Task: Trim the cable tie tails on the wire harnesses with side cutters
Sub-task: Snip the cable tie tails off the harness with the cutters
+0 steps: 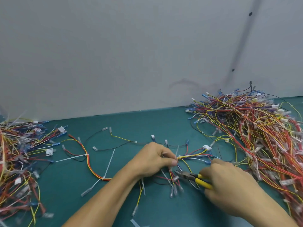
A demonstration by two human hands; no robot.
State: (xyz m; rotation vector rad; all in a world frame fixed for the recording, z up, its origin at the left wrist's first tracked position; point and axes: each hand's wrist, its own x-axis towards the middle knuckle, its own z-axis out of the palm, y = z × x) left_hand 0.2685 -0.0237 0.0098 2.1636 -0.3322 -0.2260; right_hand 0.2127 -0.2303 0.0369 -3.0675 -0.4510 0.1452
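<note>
Yellow-handled side cutters (195, 177) sat gripped in the right hand (229, 187), tips just near of the left hand (152, 159), whose thumb and fingers pinched the wire harness (193, 155) on the green mat (147, 126) beside its white cable tie (179, 156). Its upright tail (177, 150) looked uncut; a clean trim would want the blades flush against the tie head, clear of the wires.

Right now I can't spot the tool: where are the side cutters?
Head view, lower right of centre: the right hand holds the side cutters by the yellow handles, tips pointing toward the left hand.
</note>
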